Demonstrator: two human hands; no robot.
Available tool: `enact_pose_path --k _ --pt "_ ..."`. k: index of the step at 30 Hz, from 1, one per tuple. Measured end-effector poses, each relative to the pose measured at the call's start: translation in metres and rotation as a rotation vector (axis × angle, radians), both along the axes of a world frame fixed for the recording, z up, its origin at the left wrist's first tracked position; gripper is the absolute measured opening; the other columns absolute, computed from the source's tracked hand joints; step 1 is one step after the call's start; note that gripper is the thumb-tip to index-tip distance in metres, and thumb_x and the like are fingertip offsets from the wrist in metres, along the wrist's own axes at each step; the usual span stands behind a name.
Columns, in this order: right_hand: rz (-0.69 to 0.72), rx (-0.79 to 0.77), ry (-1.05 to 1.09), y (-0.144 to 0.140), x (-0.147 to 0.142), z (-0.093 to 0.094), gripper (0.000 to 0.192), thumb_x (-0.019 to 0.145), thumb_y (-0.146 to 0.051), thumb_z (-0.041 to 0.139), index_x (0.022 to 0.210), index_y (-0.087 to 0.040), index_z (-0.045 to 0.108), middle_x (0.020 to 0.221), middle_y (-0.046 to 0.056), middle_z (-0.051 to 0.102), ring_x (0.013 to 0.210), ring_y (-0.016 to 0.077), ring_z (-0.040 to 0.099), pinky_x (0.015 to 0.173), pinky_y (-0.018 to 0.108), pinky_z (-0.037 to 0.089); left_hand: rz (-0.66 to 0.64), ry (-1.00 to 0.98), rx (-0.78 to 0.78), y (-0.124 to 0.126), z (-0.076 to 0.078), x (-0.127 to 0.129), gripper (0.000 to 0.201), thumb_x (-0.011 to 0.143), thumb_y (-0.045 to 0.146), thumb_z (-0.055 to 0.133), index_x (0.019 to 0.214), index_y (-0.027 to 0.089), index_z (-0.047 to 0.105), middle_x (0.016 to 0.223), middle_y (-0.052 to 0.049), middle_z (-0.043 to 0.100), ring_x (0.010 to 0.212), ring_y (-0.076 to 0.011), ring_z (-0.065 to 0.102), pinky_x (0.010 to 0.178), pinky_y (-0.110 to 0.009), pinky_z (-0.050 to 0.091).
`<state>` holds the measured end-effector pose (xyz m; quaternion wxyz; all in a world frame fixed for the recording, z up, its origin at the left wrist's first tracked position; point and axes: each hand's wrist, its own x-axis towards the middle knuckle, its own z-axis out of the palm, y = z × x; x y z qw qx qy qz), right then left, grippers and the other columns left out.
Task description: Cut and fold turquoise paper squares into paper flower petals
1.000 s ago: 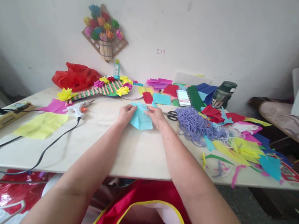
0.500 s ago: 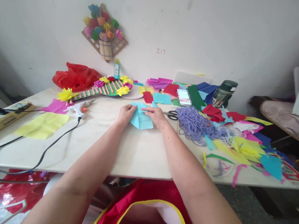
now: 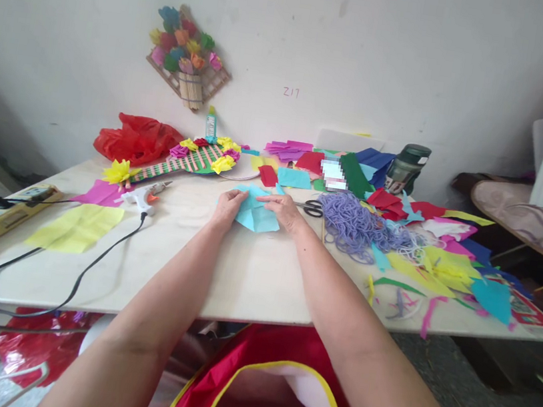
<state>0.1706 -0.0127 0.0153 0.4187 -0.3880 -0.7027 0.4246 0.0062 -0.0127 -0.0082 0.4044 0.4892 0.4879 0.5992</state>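
A creased sheet of light blue crepe paper (image 3: pixel 258 219) is held between my two hands, just over the middle of the table. My left hand (image 3: pixel 228 208) pinches its left edge. On the right side, my right hand (image 3: pixel 285 209) grips the paper with the index finger stretched across its top. Black-handled scissors (image 3: pixel 312 207) lie just right of my right hand, their blades partly hidden. Behind the hands rests a flat piece of light blue paper (image 3: pixel 294 178) beside a small red piece (image 3: pixel 268 176).
Left are a white glue gun (image 3: pixel 142 200) with its cord, yellow paper (image 3: pixel 77 227) and a power strip (image 3: pixel 6 220). A flower-decorated green shape (image 3: pixel 196 161) lies behind. Purple yarn (image 3: pixel 349 222), paper scraps (image 3: pixel 449 269) and a dark bottle (image 3: pixel 407 170) occupy the right.
Almost nothing differs. The lower edge of the light blue crepe paper has lifted slightly, and both hands keep their hold on it in the same place.
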Motion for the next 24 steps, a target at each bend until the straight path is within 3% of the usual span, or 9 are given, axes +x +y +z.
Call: enact_pose_path --k 4,10,13,16,20,24 --pt "0.025 0.1 -0.023 -0.003 0.002 0.005 0.031 0.074 -0.027 0.046 0.086 -0.017 0.072 0.07 0.002 0.065 0.073 0.0165 0.052 0.077 0.034 0.04 -0.009 0.026 0.011 0.001 -0.002 -0.002 0.035 0.06 0.043 0.066 0.053 0.017 0.045 0.043 0.006 0.036 0.041 -0.0062 0.034 0.041 -0.021 0.024" --pt "0.105 0.144 -0.013 0.0 0.002 0.005 0.032 0.077 -0.033 0.044 0.087 -0.02 0.071 0.076 0.003 0.067 0.08 0.0177 0.054 0.083 0.036 0.038 -0.124 0.027 -0.048 -0.001 -0.002 0.001 0.033 0.055 0.042 0.071 0.061 0.015 0.054 0.046 0.005 0.047 0.041 -0.007 0.04 0.041 -0.021 0.028" --pt "0.034 0.054 0.077 0.004 0.001 0.0 0.033 0.075 -0.036 0.047 0.092 -0.018 0.069 0.078 0.002 0.065 0.081 0.0166 0.055 0.079 0.033 0.039 -0.145 0.005 -0.037 -0.002 -0.001 0.002 0.034 0.054 0.042 0.072 0.063 0.015 0.055 0.048 0.005 0.05 0.041 -0.0068 0.041 0.042 -0.02 0.03" --pt "-0.041 -0.114 0.197 0.01 0.001 -0.007 0.039 0.074 -0.045 0.048 0.098 -0.017 0.064 0.076 0.001 0.062 0.071 0.0145 0.054 0.064 0.028 0.04 -0.188 -0.011 -0.009 -0.003 0.0 0.003 0.035 0.055 0.043 0.072 0.066 0.015 0.055 0.052 0.004 0.053 0.043 -0.0067 0.043 0.043 -0.02 0.033" --pt "0.013 -0.24 0.255 0.016 0.0 -0.015 0.041 0.065 -0.053 0.06 0.078 -0.014 0.062 0.064 0.001 0.057 0.059 0.0123 0.05 0.057 0.026 0.038 -0.217 0.007 0.012 -0.004 0.001 0.003 0.037 0.056 0.045 0.071 0.069 0.015 0.056 0.055 0.004 0.055 0.045 -0.0066 0.045 0.044 -0.019 0.035" --pt "0.018 -0.199 0.251 0.017 -0.001 -0.019 0.037 0.058 -0.051 0.067 0.058 -0.016 0.054 0.053 -0.003 0.049 0.051 0.0092 0.043 0.053 0.025 0.038 -0.218 0.038 0.013 -0.004 0.001 0.003 0.038 0.057 0.046 0.071 0.07 0.014 0.056 0.056 0.003 0.055 0.046 -0.007 0.046 0.044 -0.019 0.035"
